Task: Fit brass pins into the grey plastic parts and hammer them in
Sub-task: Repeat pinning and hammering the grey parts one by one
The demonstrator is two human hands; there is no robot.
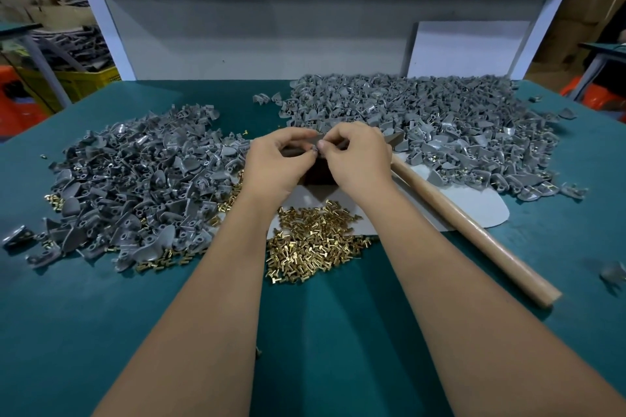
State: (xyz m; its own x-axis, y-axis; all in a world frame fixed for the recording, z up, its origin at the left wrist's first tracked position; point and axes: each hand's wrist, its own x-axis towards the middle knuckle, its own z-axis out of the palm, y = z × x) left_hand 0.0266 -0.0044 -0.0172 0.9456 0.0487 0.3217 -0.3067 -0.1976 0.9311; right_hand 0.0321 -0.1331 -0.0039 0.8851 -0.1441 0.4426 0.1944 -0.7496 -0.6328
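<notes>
My left hand (276, 159) and my right hand (355, 156) meet over a dark block (318, 174) at the table's middle. Together they pinch one small grey plastic part (313, 150) between thumbs and fingertips. Whether a pin is in it is hidden by the fingers. A heap of loose brass pins (311, 240) lies just below my wrists. Large piles of grey plastic parts sit to the left (135, 179) and at the back right (423, 118). A hammer with a wooden handle (474, 230) lies to the right of my right forearm, head under my hand.
The work surface is a green mat (338, 349). A pale grey sheet (474, 203) lies under the block and hammer. A white back panel (254, 34) closes the bench's far side. One stray grey part (613, 272) sits at the right edge.
</notes>
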